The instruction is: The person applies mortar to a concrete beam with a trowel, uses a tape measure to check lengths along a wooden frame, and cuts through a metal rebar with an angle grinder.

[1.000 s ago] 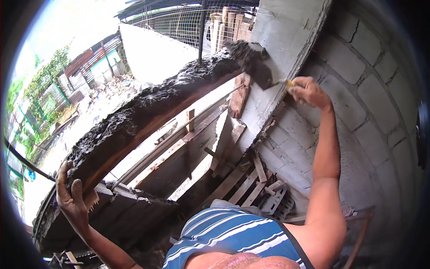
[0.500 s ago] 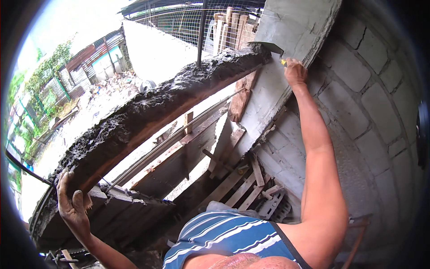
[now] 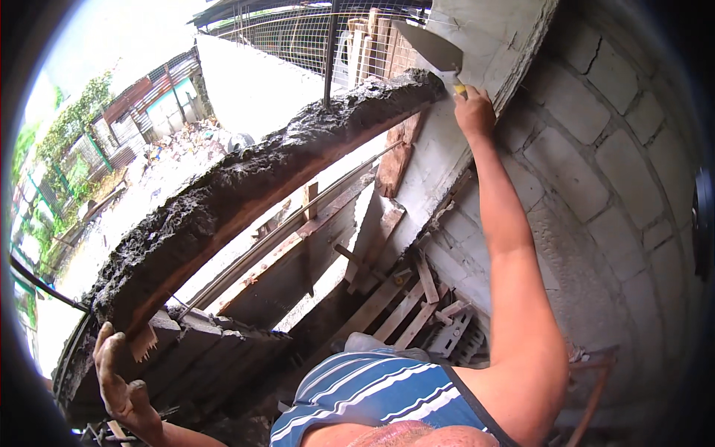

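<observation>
My right hand (image 3: pixel 474 115) grips the yellow handle of a pointed steel trowel (image 3: pixel 432 46), whose blade is raised just above the upper right end of a long ledge topped with rough dark wet mortar (image 3: pixel 261 160), against a grey concrete column (image 3: pixel 495 30). Along that ledge runs a reddish-brown board (image 3: pixel 201 257) as its lower face. At the ledge's lower left end is my left hand (image 3: pixel 121 380), fingers apart and loosely bent, close below the mortar beside a splintered piece of wood (image 3: pixel 143 343); whether the fingertips touch the edge I cannot tell.
A block wall (image 3: pixel 596 179) fills the right. A wire mesh fence (image 3: pixel 283 45) with a dark upright bar stands behind the ledge. Below lie loose planks (image 3: pixel 402 313) and thin rods along the opening. Outside are corrugated sheds (image 3: pixel 134 112), rubble and plants.
The trowel has risen from the column, its load of mortar no longer on the blade, and my right hand moved up and left. My left hand has slid down from the ledge's end.
</observation>
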`<act>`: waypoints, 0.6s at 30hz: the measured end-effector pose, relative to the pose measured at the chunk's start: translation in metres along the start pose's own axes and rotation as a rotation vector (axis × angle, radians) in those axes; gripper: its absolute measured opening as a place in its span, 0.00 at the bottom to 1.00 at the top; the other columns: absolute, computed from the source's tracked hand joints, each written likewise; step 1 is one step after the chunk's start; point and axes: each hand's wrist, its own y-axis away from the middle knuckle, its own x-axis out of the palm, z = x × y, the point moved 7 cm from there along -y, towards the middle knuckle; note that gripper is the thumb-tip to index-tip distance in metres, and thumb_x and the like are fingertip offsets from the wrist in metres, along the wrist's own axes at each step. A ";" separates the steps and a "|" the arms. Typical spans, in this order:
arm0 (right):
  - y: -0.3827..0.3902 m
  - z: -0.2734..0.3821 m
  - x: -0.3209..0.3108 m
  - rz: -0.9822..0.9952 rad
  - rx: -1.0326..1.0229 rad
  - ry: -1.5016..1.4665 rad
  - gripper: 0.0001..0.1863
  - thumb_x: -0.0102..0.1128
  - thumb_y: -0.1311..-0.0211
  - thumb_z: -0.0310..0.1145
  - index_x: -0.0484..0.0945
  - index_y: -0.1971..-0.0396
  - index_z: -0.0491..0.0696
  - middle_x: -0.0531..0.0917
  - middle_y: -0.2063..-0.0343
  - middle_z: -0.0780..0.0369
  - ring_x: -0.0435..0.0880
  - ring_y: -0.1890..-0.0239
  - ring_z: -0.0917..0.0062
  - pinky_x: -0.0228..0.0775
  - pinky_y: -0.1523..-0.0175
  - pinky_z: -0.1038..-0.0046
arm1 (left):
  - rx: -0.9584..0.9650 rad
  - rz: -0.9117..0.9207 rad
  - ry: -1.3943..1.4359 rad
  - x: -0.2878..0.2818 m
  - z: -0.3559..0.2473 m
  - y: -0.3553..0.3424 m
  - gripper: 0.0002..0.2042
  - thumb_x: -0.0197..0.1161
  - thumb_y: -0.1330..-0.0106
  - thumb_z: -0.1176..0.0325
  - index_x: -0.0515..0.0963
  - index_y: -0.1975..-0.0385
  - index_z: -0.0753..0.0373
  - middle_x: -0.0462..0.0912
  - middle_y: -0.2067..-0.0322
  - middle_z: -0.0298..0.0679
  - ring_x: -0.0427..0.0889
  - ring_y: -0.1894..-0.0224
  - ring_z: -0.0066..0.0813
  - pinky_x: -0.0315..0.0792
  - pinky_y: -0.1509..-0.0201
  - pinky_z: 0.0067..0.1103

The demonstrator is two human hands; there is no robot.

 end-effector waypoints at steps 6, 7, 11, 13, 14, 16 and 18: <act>0.095 -0.067 0.027 0.443 0.686 -0.690 0.16 0.58 0.30 0.43 0.84 0.64 0.45 0.82 0.81 0.60 0.79 0.83 0.73 0.73 0.75 0.68 | -0.091 0.126 0.101 -0.005 0.001 0.033 0.34 0.57 0.28 0.44 0.72 0.39 0.73 0.78 0.44 0.54 0.75 0.39 0.45 0.64 0.31 0.38; 0.111 -0.074 0.020 0.489 0.777 -0.734 0.16 0.57 0.29 0.44 0.83 0.63 0.45 0.82 0.80 0.61 0.78 0.84 0.77 0.71 0.78 0.70 | -0.159 0.135 0.175 -0.003 0.015 0.041 0.34 0.58 0.29 0.44 0.72 0.39 0.73 0.78 0.44 0.53 0.77 0.40 0.43 0.65 0.31 0.36; 0.135 -0.075 0.041 0.675 1.003 -0.854 0.17 0.56 0.28 0.45 0.82 0.56 0.46 0.81 0.78 0.63 0.76 0.84 0.81 0.68 0.80 0.72 | -0.273 0.086 0.217 -0.001 0.024 0.057 0.35 0.63 0.31 0.46 0.72 0.39 0.74 0.80 0.47 0.50 0.78 0.43 0.38 0.65 0.32 0.34; 0.133 -0.071 0.049 0.706 1.017 -0.859 0.18 0.56 0.28 0.45 0.80 0.52 0.47 0.81 0.77 0.63 0.75 0.84 0.82 0.67 0.81 0.73 | -0.282 0.085 0.229 0.008 0.020 0.057 0.34 0.63 0.31 0.45 0.73 0.40 0.73 0.81 0.49 0.50 0.79 0.44 0.39 0.66 0.33 0.34; 0.129 -0.066 0.048 0.693 1.002 -0.881 0.18 0.56 0.28 0.45 0.81 0.53 0.46 0.81 0.78 0.63 0.75 0.85 0.82 0.67 0.81 0.73 | -0.287 0.086 0.243 0.012 0.020 0.055 0.34 0.63 0.32 0.45 0.73 0.40 0.72 0.81 0.51 0.50 0.79 0.45 0.40 0.67 0.35 0.34; 0.121 -0.055 0.043 0.685 0.987 -0.900 0.18 0.56 0.28 0.45 0.81 0.54 0.46 0.81 0.78 0.63 0.75 0.85 0.81 0.67 0.81 0.73 | -0.307 0.124 0.257 0.018 0.021 0.054 0.34 0.64 0.32 0.46 0.73 0.40 0.73 0.81 0.50 0.49 0.79 0.44 0.38 0.66 0.33 0.33; 0.111 -0.042 0.032 0.678 0.885 -0.806 0.17 0.56 0.27 0.46 0.82 0.57 0.48 0.79 0.79 0.65 0.73 0.86 0.83 0.66 0.82 0.75 | -0.323 0.175 0.259 0.023 0.025 0.057 0.34 0.65 0.32 0.48 0.72 0.38 0.74 0.82 0.49 0.46 0.79 0.43 0.35 0.65 0.32 0.32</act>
